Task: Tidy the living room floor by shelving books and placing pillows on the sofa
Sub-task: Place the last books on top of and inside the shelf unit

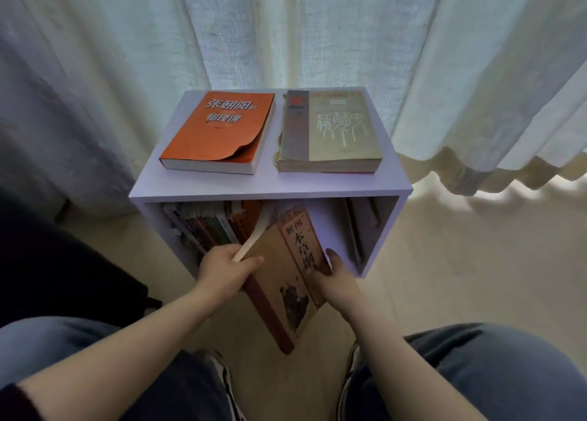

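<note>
Head view caught the shelving step under way: we saw the brown book (279, 281) tilted, its far end inside the opening of the white bookshelf (270, 189), just right of the row of shelved books (209, 227). The left hand (225, 270) was curled round the book's left edge, and the right hand (335, 282) pinched its right edge, thumb on the cover. We judged that the next move called for standing the book upright and sliding it in beside that row. No pillows showed.
</note>
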`<state>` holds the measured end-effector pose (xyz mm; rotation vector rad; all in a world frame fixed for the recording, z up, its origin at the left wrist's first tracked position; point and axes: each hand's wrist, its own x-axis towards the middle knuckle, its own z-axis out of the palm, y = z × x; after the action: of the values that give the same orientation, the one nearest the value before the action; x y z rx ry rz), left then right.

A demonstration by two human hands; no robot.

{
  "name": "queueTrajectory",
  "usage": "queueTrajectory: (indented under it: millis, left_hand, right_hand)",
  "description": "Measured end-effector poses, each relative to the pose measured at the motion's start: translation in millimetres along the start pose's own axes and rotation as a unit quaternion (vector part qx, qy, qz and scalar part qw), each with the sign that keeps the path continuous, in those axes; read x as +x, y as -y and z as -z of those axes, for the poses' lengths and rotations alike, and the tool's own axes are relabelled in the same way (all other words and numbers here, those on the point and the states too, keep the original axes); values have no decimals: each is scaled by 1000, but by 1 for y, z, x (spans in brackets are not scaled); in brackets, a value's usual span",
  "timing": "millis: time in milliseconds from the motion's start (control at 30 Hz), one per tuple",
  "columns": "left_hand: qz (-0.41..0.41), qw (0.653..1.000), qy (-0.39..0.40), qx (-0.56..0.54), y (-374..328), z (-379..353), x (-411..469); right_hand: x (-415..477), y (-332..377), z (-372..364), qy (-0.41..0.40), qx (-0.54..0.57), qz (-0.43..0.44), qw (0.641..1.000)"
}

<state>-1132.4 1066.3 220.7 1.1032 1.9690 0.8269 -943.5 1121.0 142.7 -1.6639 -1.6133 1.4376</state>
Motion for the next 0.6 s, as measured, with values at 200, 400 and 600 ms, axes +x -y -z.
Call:
queueTrajectory:
  millis: [200,400,600]
  left_hand:
    - [51,993,-75,-73,15,-14,30]
    - [24,994,-93,-46,7,-25,54]
    - [28,992,-120,3,10,-33,74]
  right_hand:
    - [11,-6,-21,61,105,-66,990]
    - [35,-21,-45,113,294,-168,934]
    - [63,-36,-70,154,337,-183,911]
